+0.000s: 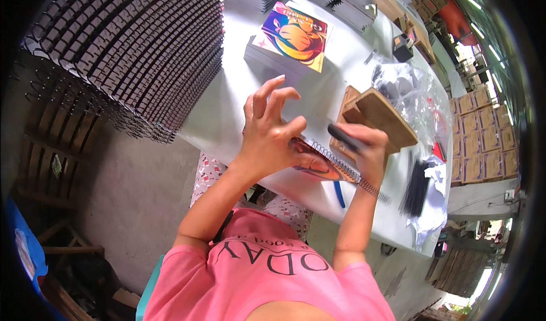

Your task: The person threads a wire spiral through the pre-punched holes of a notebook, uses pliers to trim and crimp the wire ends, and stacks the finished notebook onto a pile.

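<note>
A spiral notebook (318,164) with an orange and dark picture cover stands tilted at the table's near edge. Its wire coil (335,157) runs along the upper edge and sticks out past the right end, beneath my right wrist. My left hand (267,130) is at the notebook's left end, the base of its thumb against it. Its visible fingers are bent and spread apart with nothing between them. Closed around a black, rounded tool handle (344,137), my right hand (369,144) is above the coil, slightly blurred. The tool's working end is hidden.
A wooden block stand (378,119) sits just beyond my right hand. Farther away is a notebook stack (293,36); tall coil-bound stacks (136,42) rise at left. Clear plastic (406,90), black wire coils (416,187) and a blue strip (339,194) lie at right.
</note>
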`<state>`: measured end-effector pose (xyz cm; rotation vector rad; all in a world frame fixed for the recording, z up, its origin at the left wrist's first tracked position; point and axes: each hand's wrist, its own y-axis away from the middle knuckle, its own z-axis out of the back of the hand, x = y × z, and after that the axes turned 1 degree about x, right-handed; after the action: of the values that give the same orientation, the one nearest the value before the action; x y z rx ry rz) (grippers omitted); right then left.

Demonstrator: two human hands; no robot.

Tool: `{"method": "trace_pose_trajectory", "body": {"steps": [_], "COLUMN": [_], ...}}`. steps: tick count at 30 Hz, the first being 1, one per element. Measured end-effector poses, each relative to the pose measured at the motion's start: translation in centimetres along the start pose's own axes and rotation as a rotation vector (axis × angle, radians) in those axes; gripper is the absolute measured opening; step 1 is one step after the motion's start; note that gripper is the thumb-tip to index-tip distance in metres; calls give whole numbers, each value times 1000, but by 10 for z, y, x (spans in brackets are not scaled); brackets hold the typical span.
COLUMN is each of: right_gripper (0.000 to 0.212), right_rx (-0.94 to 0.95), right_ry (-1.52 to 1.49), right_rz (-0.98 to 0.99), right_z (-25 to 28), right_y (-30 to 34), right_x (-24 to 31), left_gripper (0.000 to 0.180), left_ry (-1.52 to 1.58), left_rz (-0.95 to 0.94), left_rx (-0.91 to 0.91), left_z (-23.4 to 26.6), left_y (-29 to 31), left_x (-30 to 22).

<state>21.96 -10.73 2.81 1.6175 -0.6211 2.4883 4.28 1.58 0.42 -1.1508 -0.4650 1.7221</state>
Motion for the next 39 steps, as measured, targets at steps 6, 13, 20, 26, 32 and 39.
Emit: {"method": "trace_pose_trajectory", "body": {"steps": [6, 13, 20, 26, 32, 39], "right_gripper": [24, 35, 33, 37, 38, 39], "right_rx": [-80, -150, 18, 152, 155, 176], "right_ry": [-68, -138, -381, -312, -84, 341], "right_rz": [-32, -96, 71, 42, -117, -7], "right_z": [-1, -10, -10, -19, -21, -21], "right_y": [-1, -7, -14, -29, -38, -34], "right_x": [-1, 16, 2, 2, 12, -1], "left_gripper": [63, 68, 82, 95, 93, 91], "left_ry": [40, 177, 273, 587, 570, 420], "left_rz": [29, 147, 224, 371, 419, 269], "left_rx": [-24, -61, -97, -156, -79, -42], "left_z": [3, 4, -2, -15, -13, -15], "left_y": [-1, 9, 13, 16, 18, 20], "left_x": [2, 6, 18, 24, 30, 31]}}
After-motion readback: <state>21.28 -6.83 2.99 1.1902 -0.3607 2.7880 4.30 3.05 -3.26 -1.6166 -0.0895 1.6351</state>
